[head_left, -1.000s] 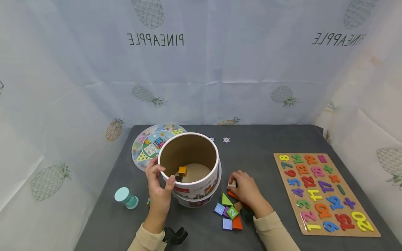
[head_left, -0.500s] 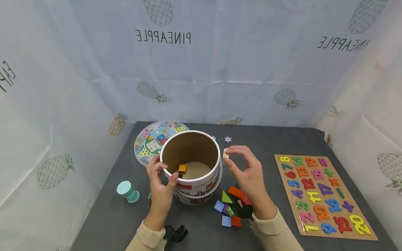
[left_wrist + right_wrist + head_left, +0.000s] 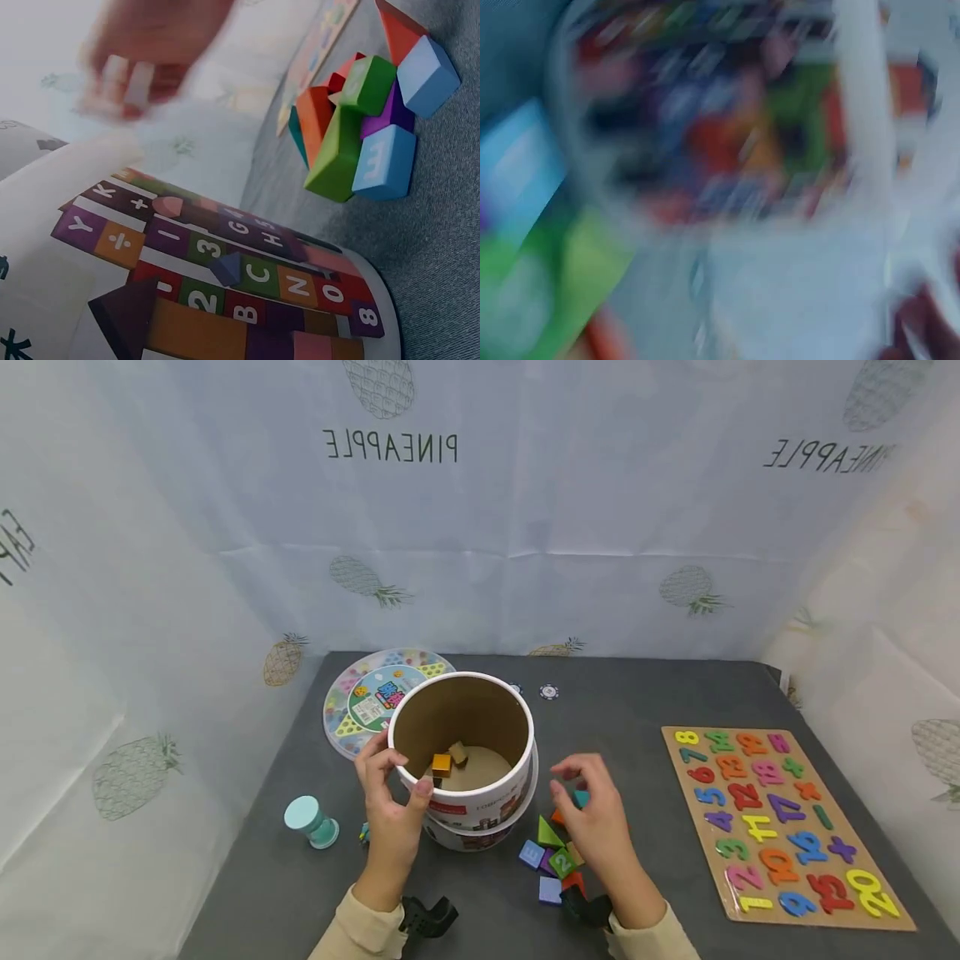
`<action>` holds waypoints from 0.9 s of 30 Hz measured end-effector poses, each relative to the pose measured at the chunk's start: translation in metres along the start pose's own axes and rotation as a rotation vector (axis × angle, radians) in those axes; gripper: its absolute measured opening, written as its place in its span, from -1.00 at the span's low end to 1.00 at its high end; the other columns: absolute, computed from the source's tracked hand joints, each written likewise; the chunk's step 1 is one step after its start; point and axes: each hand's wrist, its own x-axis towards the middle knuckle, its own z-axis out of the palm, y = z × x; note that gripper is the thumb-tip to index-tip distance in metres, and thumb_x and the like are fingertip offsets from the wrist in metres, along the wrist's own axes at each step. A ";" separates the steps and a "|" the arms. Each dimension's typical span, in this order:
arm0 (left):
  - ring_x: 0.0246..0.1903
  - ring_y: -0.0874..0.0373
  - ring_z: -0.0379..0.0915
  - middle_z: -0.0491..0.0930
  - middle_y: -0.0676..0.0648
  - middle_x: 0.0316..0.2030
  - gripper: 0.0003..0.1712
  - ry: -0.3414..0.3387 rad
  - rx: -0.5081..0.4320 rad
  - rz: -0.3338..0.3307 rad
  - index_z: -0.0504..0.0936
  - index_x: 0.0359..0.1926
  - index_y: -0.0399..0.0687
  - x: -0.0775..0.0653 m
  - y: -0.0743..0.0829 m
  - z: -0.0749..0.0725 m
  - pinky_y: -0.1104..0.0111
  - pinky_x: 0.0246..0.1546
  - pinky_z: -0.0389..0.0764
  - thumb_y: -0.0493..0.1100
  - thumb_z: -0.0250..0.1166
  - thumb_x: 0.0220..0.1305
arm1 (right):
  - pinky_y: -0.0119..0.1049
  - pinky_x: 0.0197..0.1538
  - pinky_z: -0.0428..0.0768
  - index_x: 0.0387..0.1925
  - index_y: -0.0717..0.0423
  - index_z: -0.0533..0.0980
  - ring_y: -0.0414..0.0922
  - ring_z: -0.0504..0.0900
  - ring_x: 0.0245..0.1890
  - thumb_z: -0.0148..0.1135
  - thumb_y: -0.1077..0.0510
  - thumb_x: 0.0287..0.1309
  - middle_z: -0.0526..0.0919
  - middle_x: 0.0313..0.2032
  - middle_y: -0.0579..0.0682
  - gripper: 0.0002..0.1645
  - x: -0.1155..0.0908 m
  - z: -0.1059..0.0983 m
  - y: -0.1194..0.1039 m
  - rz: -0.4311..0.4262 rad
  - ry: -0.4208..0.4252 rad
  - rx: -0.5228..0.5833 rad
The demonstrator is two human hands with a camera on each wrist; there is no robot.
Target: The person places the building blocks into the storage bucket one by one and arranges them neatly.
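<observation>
I see the left grip (image 3: 393, 814) holding the near left side of the bucket (image 3: 480, 803), thumb in front and fingers round the white rim. The bucket stands on the dark tabletop (image 3: 645, 710), its mouth tipped toward me, a second white rim showing low around its side. Inside, on the bottom, I make out an orange-yellow block (image 3: 442, 765), a wooden block (image 3: 458, 752) just beside it and a dark block (image 3: 437, 782) nearest the front wall.

The right grip (image 3: 596, 814) is well to the bucket's right, above the loose pieces, thumb and forefinger apart with nothing between them that I can see; both wrist feeds blur it. Below it a heap of blocks touches together: a green triangle (image 3: 549, 833), a light blue block marked E (image 3: 532, 854), a green block marked 2 (image 3: 562, 862), plus purple and red ones.

Farther right I have the number board (image 3: 752, 853) lying flat. A turquoise spool-shaped piece (image 3: 303, 814) lies left of the left grip, and a round printed disc (image 3: 343, 702) sits behind the bucket, partly hidden by it
</observation>
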 end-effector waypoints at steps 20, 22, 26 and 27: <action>0.27 -0.19 0.00 0.04 -0.33 0.26 -0.54 0.016 0.011 0.060 0.25 -0.17 -0.36 0.003 0.028 0.010 -0.24 0.11 -0.01 -0.13 0.29 0.17 | 0.27 0.29 -0.04 -0.31 -0.23 0.66 -0.12 0.45 -0.10 0.61 -0.08 -0.38 0.59 -0.34 -0.27 -0.56 -0.047 0.011 0.041 -0.080 -0.462 -0.573; 0.28 -0.13 -0.02 0.03 -0.32 0.26 -0.55 0.014 0.016 0.054 0.24 -0.17 -0.36 0.003 0.032 0.010 -0.25 0.10 0.03 -0.14 0.28 0.18 | 0.28 0.28 -0.03 -0.32 -0.22 0.66 -0.11 0.45 -0.07 0.62 -0.08 -0.39 0.59 -0.34 -0.27 -0.56 -0.045 0.004 0.043 -0.051 -0.436 -0.598; 0.30 -0.09 -0.04 0.02 -0.24 0.29 -0.54 0.009 0.024 0.038 0.24 -0.15 -0.34 0.004 0.031 0.007 -0.24 0.12 0.04 -0.14 0.29 0.18 | 0.29 0.26 0.03 -0.25 -0.14 0.66 -0.07 0.47 -0.07 0.63 0.02 -0.34 0.62 -0.32 -0.20 -0.54 -0.029 -0.011 0.037 -0.017 -0.314 -0.535; 0.30 -0.10 -0.03 0.02 -0.21 0.30 -0.55 0.011 0.026 0.035 0.24 -0.15 -0.33 0.005 0.031 0.006 -0.24 0.12 0.04 -0.14 0.29 0.17 | 0.25 0.25 0.10 -0.21 -0.11 0.66 -0.07 0.47 -0.09 0.61 0.05 -0.30 0.62 -0.31 -0.17 -0.53 -0.021 -0.015 0.032 -0.013 -0.260 -0.486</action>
